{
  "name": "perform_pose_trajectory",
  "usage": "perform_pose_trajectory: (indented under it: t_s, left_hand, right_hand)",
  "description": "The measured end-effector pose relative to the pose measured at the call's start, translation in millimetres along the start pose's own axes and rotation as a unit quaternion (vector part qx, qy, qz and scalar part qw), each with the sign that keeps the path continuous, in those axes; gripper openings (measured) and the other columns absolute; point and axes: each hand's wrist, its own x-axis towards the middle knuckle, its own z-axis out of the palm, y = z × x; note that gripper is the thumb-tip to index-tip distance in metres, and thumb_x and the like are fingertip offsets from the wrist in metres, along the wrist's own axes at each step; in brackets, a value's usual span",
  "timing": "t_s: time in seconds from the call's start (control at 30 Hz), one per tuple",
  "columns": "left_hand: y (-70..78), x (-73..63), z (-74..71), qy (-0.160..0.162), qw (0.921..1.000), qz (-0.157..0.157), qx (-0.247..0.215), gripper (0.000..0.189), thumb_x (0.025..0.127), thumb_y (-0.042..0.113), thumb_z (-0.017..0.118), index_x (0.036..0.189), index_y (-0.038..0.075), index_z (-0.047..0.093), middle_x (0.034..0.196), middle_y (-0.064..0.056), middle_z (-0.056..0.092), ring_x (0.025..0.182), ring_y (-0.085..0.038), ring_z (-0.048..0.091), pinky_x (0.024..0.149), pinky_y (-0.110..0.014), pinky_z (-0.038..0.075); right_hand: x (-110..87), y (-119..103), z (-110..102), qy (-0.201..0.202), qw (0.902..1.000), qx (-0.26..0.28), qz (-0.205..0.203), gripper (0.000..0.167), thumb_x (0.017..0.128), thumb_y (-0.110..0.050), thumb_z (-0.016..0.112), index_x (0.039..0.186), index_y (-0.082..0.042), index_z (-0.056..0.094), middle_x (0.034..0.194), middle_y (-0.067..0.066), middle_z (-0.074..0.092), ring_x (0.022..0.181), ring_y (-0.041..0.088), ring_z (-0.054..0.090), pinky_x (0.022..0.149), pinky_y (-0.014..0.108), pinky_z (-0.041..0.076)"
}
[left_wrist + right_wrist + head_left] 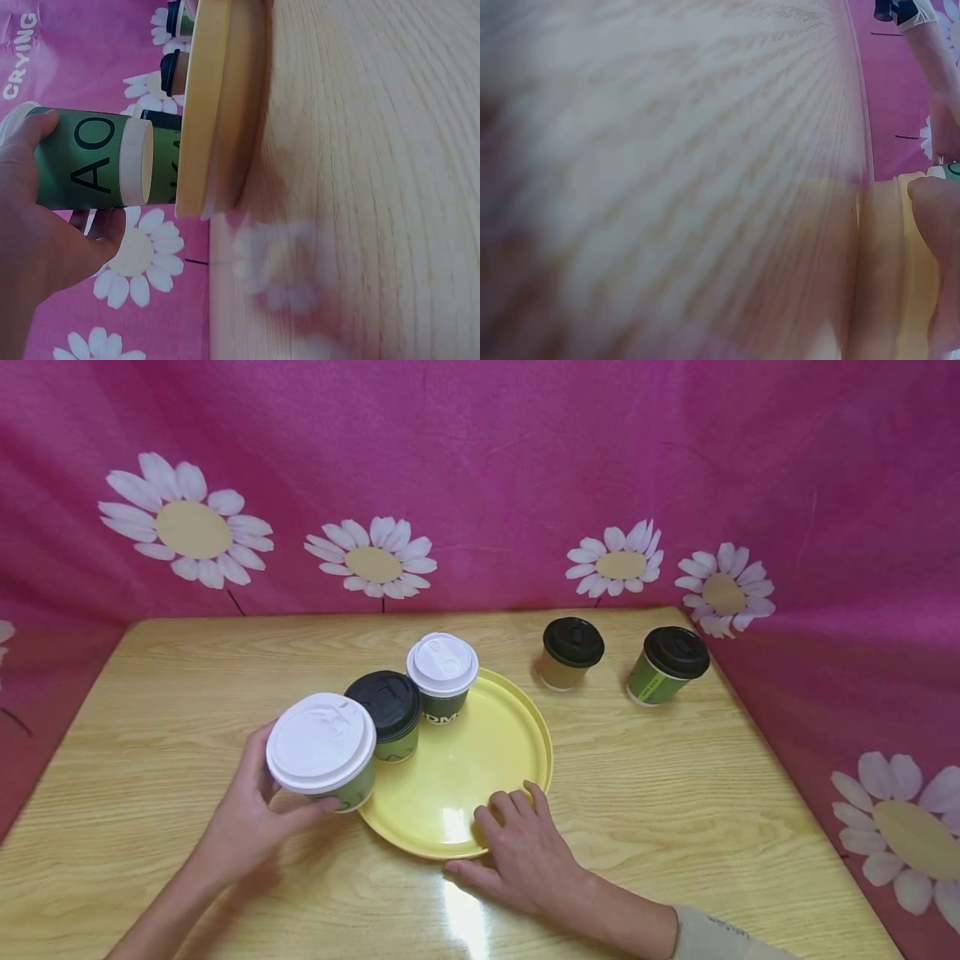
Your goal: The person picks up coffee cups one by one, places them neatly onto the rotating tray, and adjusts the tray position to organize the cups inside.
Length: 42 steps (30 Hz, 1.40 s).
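Note:
My left hand [251,810] grips a green paper cup [321,743] with a white lid, holding it over the left edge of a round yellow tray [480,760]. In the left wrist view this cup [90,161] shows dark letters, its base raised off the tray. Two lidded cups stand on the tray's far left: a green one with a black lid [386,714] and a dark one with a white lid [444,677]. At the tray's near rim, my right hand [525,852] has its fingers bent over the edge and its thumb along the outside.
Toward the back right of the wooden table [675,810] stand a brown cup with a black lid [570,656] and a green cup with a black lid [666,667]. A pink cloth [495,460] with white daisies hangs behind and along the sides.

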Motion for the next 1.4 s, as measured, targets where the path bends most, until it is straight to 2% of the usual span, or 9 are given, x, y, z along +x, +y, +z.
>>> perform_pose_trajectory:
  t_s: [0.13, 0.37, 0.6, 0.73, 0.9, 0.97, 1.13, 1.23, 1.4]
  left_hand:
    - [3.2, -0.6, 5.2, -0.002, 1.0, -0.002, 0.001, 0.094, 0.071, -0.013, 0.081, 0.149, 0.003, 0.031, 0.139, -0.002, 0.046, 0.127, -0.009, 0.045, 0.104, -0.014, 0.036]
    - [7.5, -2.2, 13.5, -0.009, 0.9991, -0.025, 0.032, 0.092, 0.072, -0.002, 0.086, 0.149, 0.004, 0.034, 0.14, -0.004, 0.046, 0.127, -0.007, 0.044, 0.103, -0.015, 0.036]
    - [9.8, -3.9, 23.2, -0.018, 0.9985, -0.043, 0.029, 0.092, 0.074, 0.003, 0.087, 0.149, 0.005, 0.035, 0.142, -0.005, 0.046, 0.129, -0.009, 0.043, 0.106, -0.019, 0.036]
    - [8.5, -6.0, 28.8, -0.021, 0.998, -0.05, 0.032, 0.092, 0.074, 0.006, 0.088, 0.149, 0.006, 0.035, 0.142, -0.004, 0.047, 0.129, -0.01, 0.044, 0.107, -0.03, 0.039]
    - [7.5, -7.4, 37.8, -0.024, 0.9981, -0.052, 0.02, 0.093, 0.074, 0.007, 0.088, 0.15, 0.006, 0.035, 0.144, -0.008, 0.047, 0.132, -0.023, 0.043, 0.108, -0.055, 0.037]
    - [7.3, -7.9, 41.5, -0.026, 0.9982, -0.05, 0.018, 0.093, 0.074, 0.007, 0.088, 0.15, 0.005, 0.034, 0.144, -0.012, 0.047, 0.133, -0.027, 0.043, 0.107, -0.059, 0.037]
    - [5.7, -8.4, 49.2, -0.032, 0.9984, -0.043, 0.016, 0.095, 0.072, 0.005, 0.089, 0.15, 0.005, 0.035, 0.146, -0.014, 0.047, 0.134, -0.028, 0.043, 0.108, -0.053, 0.038]
    - [4.0, -8.5, 52.8, -0.036, 0.9984, -0.04, 0.017, 0.096, 0.072, 0.005, 0.089, 0.151, 0.006, 0.035, 0.148, -0.014, 0.045, 0.136, -0.027, 0.041, 0.11, -0.038, 0.037]
    - [1.1, -8.6, 56.9, -0.042, 0.9982, -0.041, 0.009, 0.095, 0.072, 0.006, 0.089, 0.15, 0.005, 0.035, 0.149, -0.015, 0.044, 0.139, -0.029, 0.037, 0.108, -0.014, 0.028]
  right_hand:
    - [0.3, -0.7, -0.5, -0.003, 1.0, -0.002, 0.002, 0.055, 0.084, -0.069, 0.061, 0.08, -0.015, 0.051, 0.087, 0.002, 0.049, 0.084, 0.026, 0.051, 0.101, 0.058, 0.034]
    - [0.7, -1.5, -1.3, -0.009, 0.9999, -0.002, 0.005, 0.055, 0.084, -0.069, 0.061, 0.08, -0.016, 0.051, 0.087, 0.002, 0.049, 0.084, 0.026, 0.051, 0.101, 0.059, 0.034]
    - [1.4, -1.2, -2.0, -0.013, 0.9999, -0.003, 0.005, 0.055, 0.085, -0.07, 0.06, 0.081, -0.016, 0.051, 0.089, 0.002, 0.05, 0.086, 0.026, 0.051, 0.101, 0.058, 0.034]
    - [1.1, -1.2, -1.7, -0.014, 0.9999, -0.006, 0.005, 0.055, 0.085, -0.071, 0.058, 0.08, -0.016, 0.051, 0.089, 0.002, 0.05, 0.086, 0.026, 0.051, 0.1, 0.058, 0.034]
    - [0.7, -1.2, -1.0, -0.009, 0.9999, -0.008, 0.002, 0.056, 0.086, -0.072, 0.056, 0.08, -0.016, 0.051, 0.088, 0.002, 0.049, 0.085, 0.026, 0.051, 0.1, 0.059, 0.035]
    - [0.6, -1.1, -0.7, -0.006, 0.9999, -0.009, 0.002, 0.056, 0.086, -0.072, 0.056, 0.08, -0.016, 0.051, 0.088, 0.002, 0.049, 0.085, 0.026, 0.051, 0.099, 0.058, 0.035]
    - [0.5, -1.2, -0.5, -0.005, 1.0, -0.008, 0.002, 0.056, 0.086, -0.071, 0.056, 0.079, -0.016, 0.05, 0.088, 0.002, 0.049, 0.085, 0.026, 0.05, 0.099, 0.058, 0.035]
    - [0.7, -1.2, -0.6, -0.007, 0.9999, -0.008, 0.003, 0.056, 0.086, -0.072, 0.056, 0.079, -0.017, 0.05, 0.088, 0.002, 0.049, 0.085, 0.026, 0.05, 0.099, 0.058, 0.035]
    - [0.7, -1.1, -0.7, -0.009, 0.9999, -0.011, 0.003, 0.056, 0.086, -0.072, 0.055, 0.079, -0.017, 0.05, 0.088, 0.002, 0.049, 0.085, 0.026, 0.051, 0.099, 0.059, 0.035]
